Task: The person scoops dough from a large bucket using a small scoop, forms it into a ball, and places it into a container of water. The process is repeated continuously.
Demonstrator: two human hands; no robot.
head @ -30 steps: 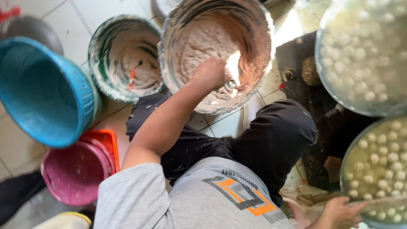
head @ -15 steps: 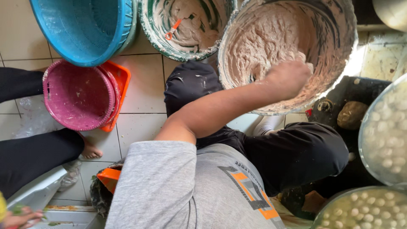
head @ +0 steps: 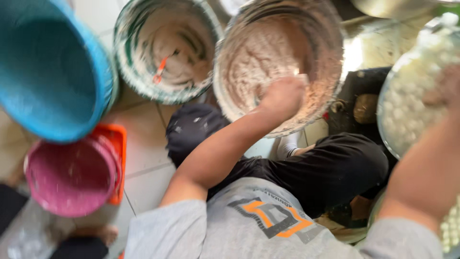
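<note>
Now the left hand (head: 282,96), clenched, is inside the large round metal bowl (head: 326,52) of pale dough; the blurred right hand (head: 443,88) perhaps touches the round tray of white balls (head: 407,105), its grip I cannot tell.

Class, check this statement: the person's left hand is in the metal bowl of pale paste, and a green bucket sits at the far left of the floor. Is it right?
Not quite. The head view shows the bucket at far left is blue, not green. The rest holds: the left hand is in the metal bowl of pale paste.
</note>
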